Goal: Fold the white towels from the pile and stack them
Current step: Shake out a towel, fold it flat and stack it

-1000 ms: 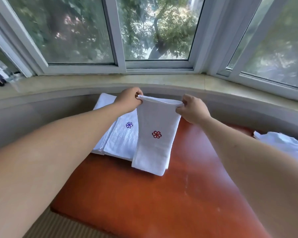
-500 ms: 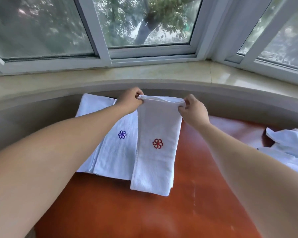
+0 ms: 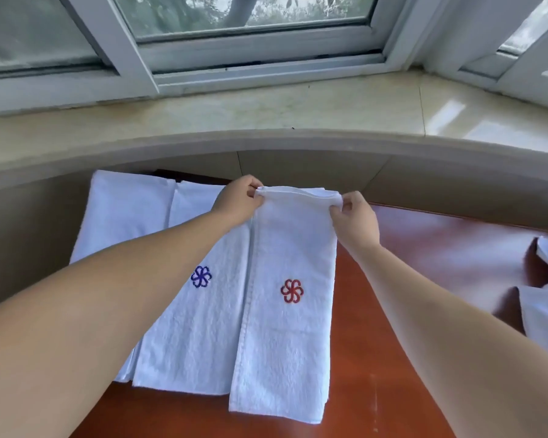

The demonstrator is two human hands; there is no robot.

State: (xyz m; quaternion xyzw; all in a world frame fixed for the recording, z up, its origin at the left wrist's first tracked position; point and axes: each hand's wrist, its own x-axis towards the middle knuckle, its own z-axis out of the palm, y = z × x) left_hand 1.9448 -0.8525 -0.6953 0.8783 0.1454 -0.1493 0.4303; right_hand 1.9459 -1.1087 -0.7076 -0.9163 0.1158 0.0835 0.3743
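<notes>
A folded white towel with a red flower mark [image 3: 285, 327] lies lengthwise on the reddish-brown table [image 3: 424, 279]. My left hand [image 3: 239, 200] pinches its far left corner and my right hand [image 3: 356, 221] pinches its far right corner. To its left lies a folded white towel with a blue flower mark [image 3: 193, 327], partly under my left forearm, and the red-marked towel's left edge lies along its right side. Under that one another folded white towel [image 3: 124, 213] shows at the far left. Unfolded white towels [image 3: 544, 311] lie in a pile at the right edge.
A curved beige stone windowsill [image 3: 266, 121] rises behind the table, with white window frames [image 3: 260, 49] above it. The table's far edge sits close under the sill.
The red-marked towel has come down from hanging in the air to lying flat along the table beside the blue-marked one. Both hands keep their grip on its far corners. The view has tilted downward.
</notes>
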